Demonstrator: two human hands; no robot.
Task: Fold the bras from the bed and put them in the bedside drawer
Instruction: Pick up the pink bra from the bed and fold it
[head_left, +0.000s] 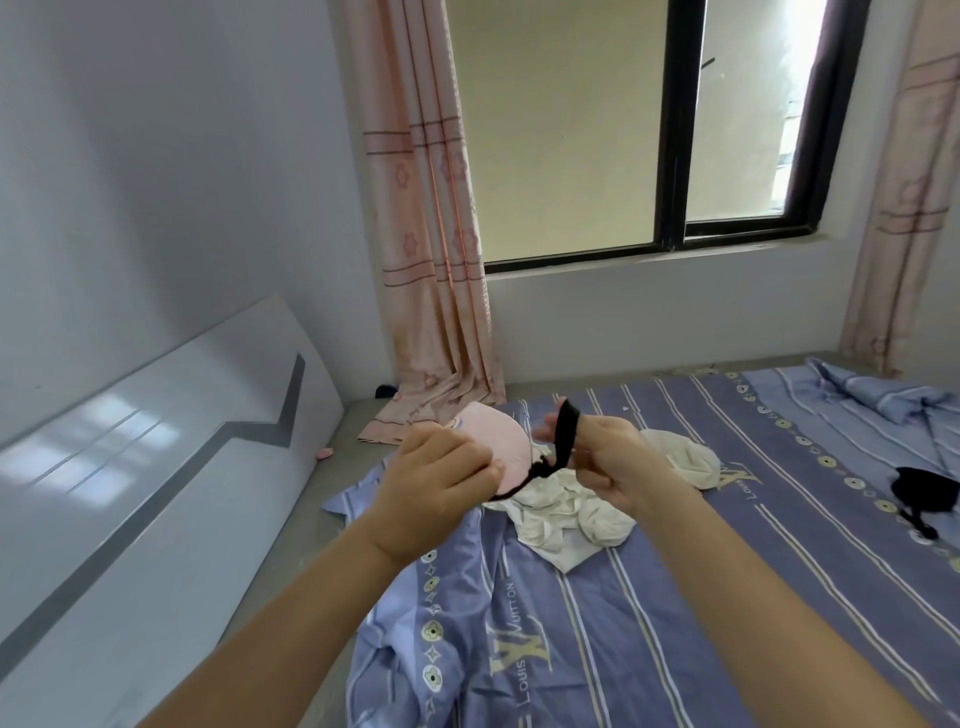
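Note:
I hold a pink bra (501, 447) with black straps up above the bed. My left hand (436, 480) grips its pink cup from the left. My right hand (608, 462) pinches the black strap (563, 431), which loops up over the fingers. Below the hands a pile of white bras (576, 512) lies on the purple striped sheet (675, 597). A black bra (922, 488) lies farther right on the sheet. No drawer is in view.
A glossy white headboard (145, 467) leans along the left wall. Pink curtains (431, 234) hang at the window, their hem on the floor beside the bed. A crumpled blue quilt (883, 400) lies at the bed's far right corner.

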